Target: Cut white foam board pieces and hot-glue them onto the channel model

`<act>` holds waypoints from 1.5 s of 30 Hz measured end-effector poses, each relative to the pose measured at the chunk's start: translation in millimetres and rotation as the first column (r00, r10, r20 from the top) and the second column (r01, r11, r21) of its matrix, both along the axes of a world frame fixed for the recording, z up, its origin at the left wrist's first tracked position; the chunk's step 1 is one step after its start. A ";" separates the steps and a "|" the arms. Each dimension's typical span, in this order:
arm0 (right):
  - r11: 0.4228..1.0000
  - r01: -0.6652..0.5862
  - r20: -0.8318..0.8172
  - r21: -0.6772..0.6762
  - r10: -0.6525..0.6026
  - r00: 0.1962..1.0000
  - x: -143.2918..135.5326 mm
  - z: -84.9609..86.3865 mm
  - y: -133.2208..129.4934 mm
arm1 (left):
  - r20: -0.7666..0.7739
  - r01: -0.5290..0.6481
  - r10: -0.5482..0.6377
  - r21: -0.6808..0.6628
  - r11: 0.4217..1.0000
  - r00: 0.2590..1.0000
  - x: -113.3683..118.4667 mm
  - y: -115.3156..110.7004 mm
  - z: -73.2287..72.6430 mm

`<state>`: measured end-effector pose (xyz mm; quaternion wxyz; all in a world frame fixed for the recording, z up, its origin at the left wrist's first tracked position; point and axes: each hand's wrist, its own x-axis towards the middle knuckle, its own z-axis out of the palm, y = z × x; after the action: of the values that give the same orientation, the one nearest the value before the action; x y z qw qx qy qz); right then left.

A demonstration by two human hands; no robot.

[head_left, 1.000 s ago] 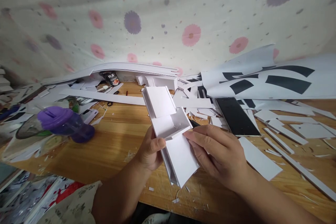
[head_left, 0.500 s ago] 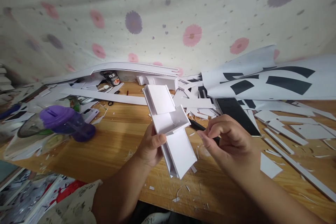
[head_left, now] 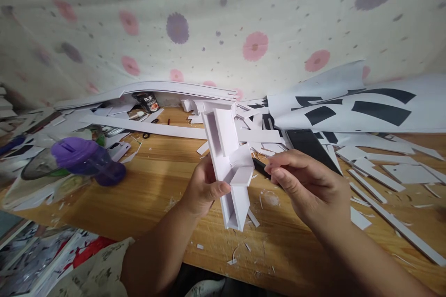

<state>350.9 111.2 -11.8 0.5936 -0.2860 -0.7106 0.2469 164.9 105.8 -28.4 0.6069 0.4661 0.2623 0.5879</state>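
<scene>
My left hand is closed around the edge of a white foam-board model, its thumb on the near side. The model is a long, narrow box form with open channels and a small angled box part jutting from its middle. To the right, apart from the model, my right hand has its thumb and forefinger pinched together. Anything between those fingertips is too small to make out. Behind that hand lies a slim black object on the wooden table, partly hidden by the fingers.
A purple lidded cup stands at the left. A dark flat tablet-like slab lies behind my right hand. White board strips and scraps cover the right side. Printed sheets lean against the flowered curtain. Scissors handles show at the back.
My left hand has turned the model, so its open side channels now face me more. My right hand has shifted slightly right, still pinched.
</scene>
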 end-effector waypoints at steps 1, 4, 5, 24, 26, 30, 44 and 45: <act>1.000 -0.021 0.040 0.006 0.021 0.999 1.0 -0.3 1.2 | -0.009 0.009 -0.009 0.012 1.000 1.000 -0.1 0.3 -0.6; 0.995 -0.043 0.161 0.090 0.028 0.986 3.0 -1.0 6.3 | -0.031 0.043 -0.042 0.034 0.998 0.999 -1.0 1.4 -3.2; 0.992 -0.037 0.196 0.122 0.013 0.980 3.3 -1.5 8.3 | -0.039 0.059 -0.057 0.039 0.997 0.998 -1.6 1.8 -4.1; 0.930 -0.100 0.648 0.355 -0.167 0.743 5.8 -4.2 15.0 | -0.692 0.182 -0.173 -0.062 0.981 0.700 -31.1 7.6 30.3; 0.946 -0.068 0.614 0.317 -0.150 0.775 7.0 -5.4 16.2 | -0.887 0.155 -0.071 0.001 0.988 0.456 -40.7 15.0 55.8; 0.969 -0.028 0.594 0.247 -0.129 0.794 5.6 -9.2 17.7 | -0.904 0.114 0.395 0.380 0.918 -0.167 -47.3 27.9 114.0; 0.974 -0.166 0.477 0.152 0.075 0.876 1.0 -16.6 19.3 | -0.926 -0.105 0.378 0.375 0.921 0.010 -63.9 50.9 121.2; 0.975 -0.167 0.461 0.144 0.083 0.884 1.0 -15.9 18.3 | -0.929 -0.143 0.320 0.296 0.944 0.189 -65.8 52.6 113.4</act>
<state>351.9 129.5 -27.7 0.4183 -0.2344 -0.8652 0.1466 99.1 158.4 85.0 0.1817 0.7255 0.6051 0.2731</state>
